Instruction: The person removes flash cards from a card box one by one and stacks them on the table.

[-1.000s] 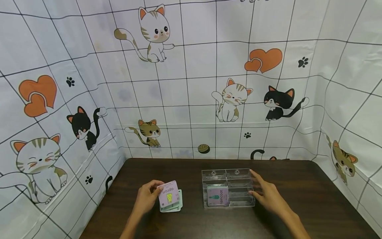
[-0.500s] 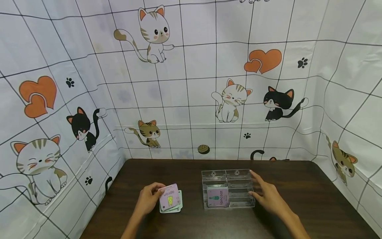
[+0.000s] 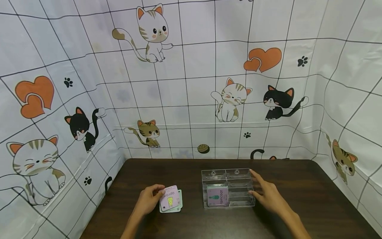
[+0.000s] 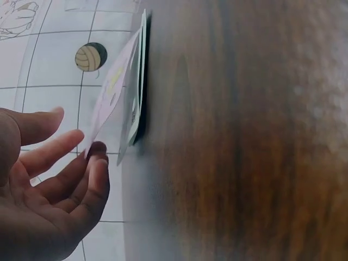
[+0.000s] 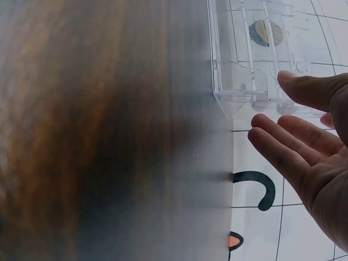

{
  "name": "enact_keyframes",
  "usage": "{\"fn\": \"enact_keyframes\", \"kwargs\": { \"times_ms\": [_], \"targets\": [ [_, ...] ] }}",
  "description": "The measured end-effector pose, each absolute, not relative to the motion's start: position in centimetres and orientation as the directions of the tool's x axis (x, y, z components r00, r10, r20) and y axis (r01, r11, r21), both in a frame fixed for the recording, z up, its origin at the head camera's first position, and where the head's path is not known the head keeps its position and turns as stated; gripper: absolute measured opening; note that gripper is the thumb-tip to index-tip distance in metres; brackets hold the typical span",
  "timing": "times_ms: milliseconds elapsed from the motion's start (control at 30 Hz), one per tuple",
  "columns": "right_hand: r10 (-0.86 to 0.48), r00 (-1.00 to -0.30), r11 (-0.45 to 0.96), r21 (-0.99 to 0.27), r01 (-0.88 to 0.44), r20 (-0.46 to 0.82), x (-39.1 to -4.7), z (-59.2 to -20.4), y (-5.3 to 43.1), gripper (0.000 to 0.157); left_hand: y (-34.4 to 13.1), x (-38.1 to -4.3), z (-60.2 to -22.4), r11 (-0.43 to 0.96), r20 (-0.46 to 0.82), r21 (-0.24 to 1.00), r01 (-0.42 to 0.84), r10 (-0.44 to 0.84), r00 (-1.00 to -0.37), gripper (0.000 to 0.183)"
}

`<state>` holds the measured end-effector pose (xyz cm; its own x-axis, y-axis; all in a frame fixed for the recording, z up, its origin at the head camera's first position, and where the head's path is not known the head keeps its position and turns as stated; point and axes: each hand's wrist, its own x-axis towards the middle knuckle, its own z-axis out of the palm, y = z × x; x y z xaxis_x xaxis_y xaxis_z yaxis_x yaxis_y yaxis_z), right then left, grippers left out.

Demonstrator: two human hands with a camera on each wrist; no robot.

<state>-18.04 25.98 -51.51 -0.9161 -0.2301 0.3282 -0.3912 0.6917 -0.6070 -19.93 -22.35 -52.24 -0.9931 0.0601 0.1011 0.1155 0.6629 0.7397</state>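
Observation:
My left hand (image 3: 147, 200) is at the left edge of a small pile of cards (image 3: 180, 200). A lilac card (image 3: 170, 198) reading "apron", with a yellow apron picture, lies on top, turned upside down. In the left wrist view this card's near edge tilts up from the pale green cards below and touches my fingertips (image 4: 98, 157), while my thumb is apart from it. My right hand (image 3: 271, 196) touches the right side of a clear plastic card holder (image 3: 240, 201), thumb and fingers spread. A lilac "raincoat" card (image 3: 217, 196) stands in the holder's lower left compartment.
Both hands are over a dark brown wooden table (image 3: 191, 225). Behind and beside it hangs a white cloth (image 3: 185, 93) printed with grid lines, cats and hearts. The card holder stands to the right of the pile, with a gap between them.
The apron card has come down and settled flatter over the pile, and my left thumb has slid to its edge. My right hand and the card holder have stayed put.

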Motion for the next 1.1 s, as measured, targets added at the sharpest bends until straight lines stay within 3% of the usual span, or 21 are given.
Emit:
{"fn": "enact_keyframes", "kwargs": {
  "times_ms": [1100],
  "targets": [
    [-0.239,-0.910,0.699,-0.591,-0.403,0.338,-18.3,-51.6,26.1,0.088,-21.6,-19.5,-50.7,0.677,0.176,0.722,0.141,0.017,-0.984,0.019]
  ]
}}
